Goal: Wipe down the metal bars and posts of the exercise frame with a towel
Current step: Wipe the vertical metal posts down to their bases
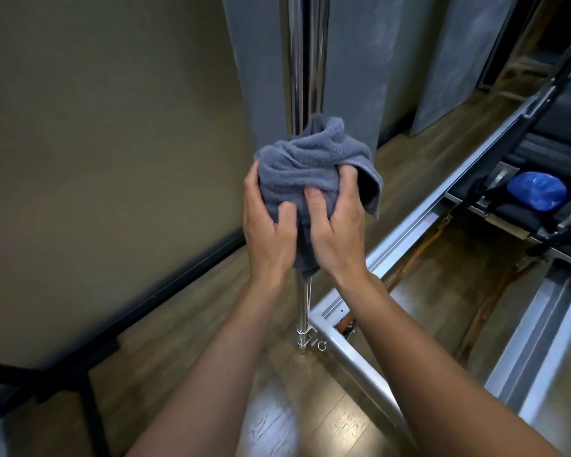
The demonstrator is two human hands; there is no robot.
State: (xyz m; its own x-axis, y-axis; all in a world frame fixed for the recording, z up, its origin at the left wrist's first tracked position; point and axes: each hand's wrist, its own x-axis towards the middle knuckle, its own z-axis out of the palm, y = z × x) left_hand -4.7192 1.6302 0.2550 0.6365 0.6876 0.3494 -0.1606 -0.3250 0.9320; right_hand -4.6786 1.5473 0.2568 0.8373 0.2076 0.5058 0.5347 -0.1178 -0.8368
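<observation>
Wall [112, 127] and dark skirting [178, 275] fill the left. Left hand [267, 232]: fingers curled round the grey towel [314, 166], thumb pressed into its front. The towel is bunched around the upright chrome post [307, 61], which rises at the near corner of the aluminium frame [409, 232]. Right hand [338, 235]: clasps the same bundle from the opposite side, fingers wrapped behind. The terry cloth looks soft and light and should mould to the tube. The polished post is likely rigid and slick, and best gripped through the cloth with both palms. Blue bundle [536, 191]: far right, inside the frame.
</observation>
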